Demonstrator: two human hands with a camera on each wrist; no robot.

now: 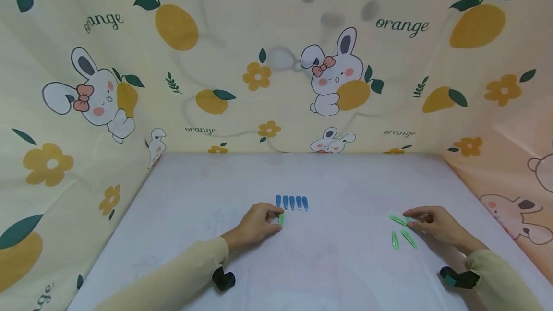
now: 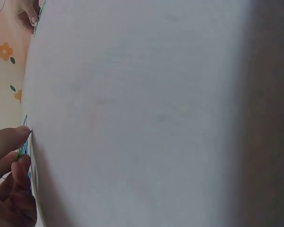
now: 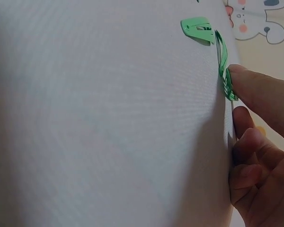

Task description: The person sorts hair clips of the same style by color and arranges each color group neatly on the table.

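My left hand [image 1: 256, 224] pinches a green snap hair clip [image 1: 281, 219] between thumb and fingers, upright in the head view, just below the left end of a row of several blue hair clips [image 1: 292, 202]. At the right, my right hand [image 1: 437, 224] has thumb and fingertips on a green hair clip [image 1: 408, 220]. One green clip [image 1: 398, 220] lies close beside those fingertips. Two more, a near-vertical clip [image 1: 395, 240] and a slanted clip [image 1: 408, 238], lie below. In the right wrist view, the thumb overlaps a green clip [image 3: 228, 85].
A pale cloth covers the table [image 1: 337, 263]. Behind it and along both sides stands a printed curtain [image 1: 268, 23] with rabbits and oranges. A black wrist camera [image 1: 223, 280] sits on the left wrist, another black camera [image 1: 459, 278] on the right.
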